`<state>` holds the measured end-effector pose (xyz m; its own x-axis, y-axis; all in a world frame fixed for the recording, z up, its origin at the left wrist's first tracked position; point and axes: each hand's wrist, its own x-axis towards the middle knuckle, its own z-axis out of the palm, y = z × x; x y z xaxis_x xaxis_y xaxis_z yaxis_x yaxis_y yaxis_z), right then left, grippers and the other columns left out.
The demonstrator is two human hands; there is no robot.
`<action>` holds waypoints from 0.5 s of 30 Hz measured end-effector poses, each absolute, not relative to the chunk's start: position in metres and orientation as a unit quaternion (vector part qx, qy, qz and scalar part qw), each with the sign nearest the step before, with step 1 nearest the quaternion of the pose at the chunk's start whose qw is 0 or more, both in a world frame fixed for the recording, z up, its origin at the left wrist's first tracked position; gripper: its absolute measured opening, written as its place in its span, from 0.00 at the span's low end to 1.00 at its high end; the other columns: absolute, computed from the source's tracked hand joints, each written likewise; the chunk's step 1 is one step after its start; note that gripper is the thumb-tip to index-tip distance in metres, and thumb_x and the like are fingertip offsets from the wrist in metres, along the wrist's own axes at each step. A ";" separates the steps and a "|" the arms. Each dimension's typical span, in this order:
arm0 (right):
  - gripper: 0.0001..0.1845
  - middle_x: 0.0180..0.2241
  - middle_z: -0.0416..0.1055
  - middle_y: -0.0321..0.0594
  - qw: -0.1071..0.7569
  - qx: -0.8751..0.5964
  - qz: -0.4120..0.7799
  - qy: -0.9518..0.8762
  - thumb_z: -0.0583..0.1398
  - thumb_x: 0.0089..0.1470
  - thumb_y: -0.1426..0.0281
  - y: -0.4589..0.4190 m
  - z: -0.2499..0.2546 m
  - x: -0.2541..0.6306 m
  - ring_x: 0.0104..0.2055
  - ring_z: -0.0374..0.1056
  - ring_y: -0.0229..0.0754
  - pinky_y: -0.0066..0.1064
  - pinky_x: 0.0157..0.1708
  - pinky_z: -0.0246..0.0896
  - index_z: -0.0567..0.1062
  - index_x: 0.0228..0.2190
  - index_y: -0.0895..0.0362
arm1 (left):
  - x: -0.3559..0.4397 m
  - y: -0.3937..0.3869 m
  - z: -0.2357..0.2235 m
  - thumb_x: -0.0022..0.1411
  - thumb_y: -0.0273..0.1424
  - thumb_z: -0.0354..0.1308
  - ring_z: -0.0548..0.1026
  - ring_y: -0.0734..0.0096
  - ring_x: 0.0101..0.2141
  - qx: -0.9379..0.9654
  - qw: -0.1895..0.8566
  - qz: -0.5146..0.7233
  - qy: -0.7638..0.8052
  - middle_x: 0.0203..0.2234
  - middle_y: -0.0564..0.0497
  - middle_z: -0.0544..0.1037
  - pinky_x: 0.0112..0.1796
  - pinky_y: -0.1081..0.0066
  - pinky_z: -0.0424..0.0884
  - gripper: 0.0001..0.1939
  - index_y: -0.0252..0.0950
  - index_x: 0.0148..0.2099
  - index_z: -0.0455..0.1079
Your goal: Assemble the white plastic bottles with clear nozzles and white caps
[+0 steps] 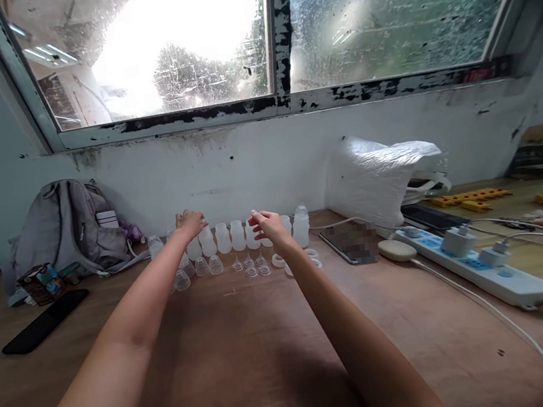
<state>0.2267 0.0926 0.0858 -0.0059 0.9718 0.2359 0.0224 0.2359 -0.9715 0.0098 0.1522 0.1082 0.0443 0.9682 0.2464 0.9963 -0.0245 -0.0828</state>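
Reaching forward over the table (241,349), both hands are at the row of whitish small bottles (222,238), which stand upright between and beside them. The left hand (190,223) is above the left part of the row, with its fingers bent downward; I cannot tell if it has hold of something. The right hand (268,224) is in front of the right part, half open, with its fingers loosely curved; no object is visible in it, and whether it touches a bottle is not clear. Just below the left hand stand clear dome caps (215,265). Between the hands, nearer to the person, are transparent teats (251,271). White rings (311,253) lie about the right wrist. Farther right of this hand are a phone (348,244) and a power strip (483,275); well left of the left hand is a grey backpack (70,225).
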 end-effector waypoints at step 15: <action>0.08 0.25 0.67 0.39 0.382 -0.583 0.296 -0.654 0.55 0.45 0.67 0.106 0.077 0.256 0.22 0.59 0.31 0.19 0.15 0.52 0.70 0.24 0.60 | 0.016 0.136 0.109 0.57 0.40 0.45 0.59 0.56 0.49 -0.723 0.148 -0.092 -0.669 0.46 0.43 0.66 0.44 0.60 0.55 0.20 0.37 0.50 0.61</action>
